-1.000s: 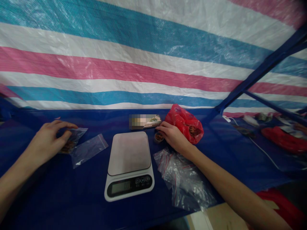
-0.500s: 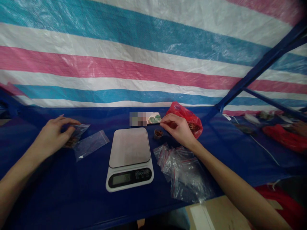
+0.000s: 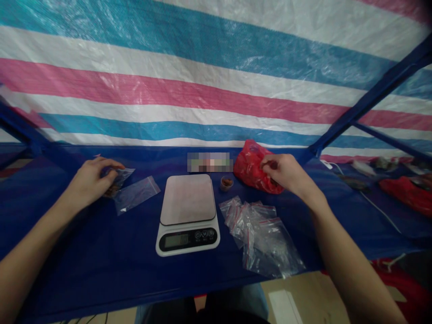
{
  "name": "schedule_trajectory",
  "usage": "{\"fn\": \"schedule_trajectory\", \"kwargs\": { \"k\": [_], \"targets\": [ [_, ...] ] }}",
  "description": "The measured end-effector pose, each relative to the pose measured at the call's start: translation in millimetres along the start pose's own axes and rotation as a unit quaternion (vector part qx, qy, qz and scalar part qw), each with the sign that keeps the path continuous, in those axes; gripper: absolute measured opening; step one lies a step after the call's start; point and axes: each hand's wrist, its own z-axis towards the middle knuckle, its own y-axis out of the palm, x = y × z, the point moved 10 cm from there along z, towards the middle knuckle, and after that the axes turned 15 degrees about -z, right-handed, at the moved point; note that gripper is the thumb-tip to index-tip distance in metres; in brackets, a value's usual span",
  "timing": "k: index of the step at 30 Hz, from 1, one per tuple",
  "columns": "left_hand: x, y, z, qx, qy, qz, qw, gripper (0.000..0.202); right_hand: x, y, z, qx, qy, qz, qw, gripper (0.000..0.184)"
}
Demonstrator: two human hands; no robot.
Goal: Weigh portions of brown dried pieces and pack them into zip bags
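Note:
My left hand (image 3: pixel 92 182) is shut on a small clear zip bag (image 3: pixel 120 182) with brown pieces inside, its fingers partly covering the bag. Beside it lies a flat clear plastic bag (image 3: pixel 137 195). My right hand (image 3: pixel 281 172) rests at the red plastic bag (image 3: pixel 251 168), fingers bunched over its right side. Whatever they pinch is hidden. Left of that bag stands a small cup (image 3: pixel 227 183) of brown pieces. A white digital kitchen scale (image 3: pixel 187 213) sits between my hands, with nothing on its platform.
A pile of clear zip bags with red seals (image 3: pixel 261 238) lies in front of the cup. A blurred flat item (image 3: pixel 209 162) lies at the back. A striped tarp (image 3: pixel 202 90) rises behind the blue-covered table (image 3: pixel 67 243). Red cloth (image 3: pixel 410 194) lies to the right.
My right hand has moved right, from beside the cup onto the red bag. My left hand stays on the small bag. The whole view has shifted slightly as my head moved.

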Motion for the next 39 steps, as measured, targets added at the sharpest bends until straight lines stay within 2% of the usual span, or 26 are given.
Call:
{"fn": "schedule_trajectory", "kwargs": {
  "k": [3,5,10,14,18,20,22,25,28,30,33,35,39],
  "targets": [
    [1.2,3.4,0.0,-0.018,0.002,0.009,1.000,0.041,25.1,16.4,-5.0,-0.068,0.039,-0.122,0.989,0.021],
    [2.1,4.3,0.4,-0.021,0.007,0.010,1.000,0.042,30.6,27.2,-7.3,-0.090,0.030,-0.160,0.982,0.022],
    [1.0,3.9,1.8,-0.017,0.002,0.007,1.000,0.041,15.8,42.6,-5.5,-0.053,-0.072,-0.122,0.988,0.051],
    [0.3,5.1,2.5,-0.022,0.000,0.008,1.000,0.043,9.7,42.5,0.8,-0.020,-0.061,-0.135,0.989,0.059],
    [-2.3,6.9,2.6,-0.026,0.001,0.007,1.000,0.043,1.7,33.8,4.4,-0.021,-0.067,-0.105,0.992,0.048],
    [-3.4,6.8,2.3,-0.025,0.004,0.007,1.000,0.044,3.7,22.3,4.9,-0.007,-0.059,-0.087,0.994,0.038],
    [-4.4,5.7,1.9,-0.020,0.004,0.008,1.000,0.044,7.7,1.9,4.3,0.043,-0.040,-0.063,0.996,0.029],
    [-2.0,4.3,1.2,-0.017,0.010,0.009,1.000,0.043,7.3,-34.4,-0.9,0.151,-0.008,0.001,0.989,0.020],
    [1.2,4.4,0.8,-0.021,0.010,0.005,1.000,0.041,-12.2,-53.9,-7.6,0.214,-0.003,0.114,0.970,0.014],
    [2.4,4.1,0.8,-0.021,0.005,0.005,1.000,0.042,-37.2,-51.0,-9.3,0.207,-0.024,0.185,0.960,0.012],
    [2.3,3.7,1.0,-0.017,-0.005,0.007,1.000,0.045,-80.0,-30.0,-9.9,0.151,-0.082,0.241,0.955,0.009],
    [1.6,3.8,1.3,-0.016,-0.012,0.006,1.000,0.045,-99.8,-13.0,-10.5,0.114,-0.119,0.255,0.953,0.007],
    [4.5,3.1,1.7,-0.013,-0.010,-0.001,1.000,0.042,-114.5,8.5,-11.6,0.070,-0.171,0.239,0.953,0.009]
  ]
}}
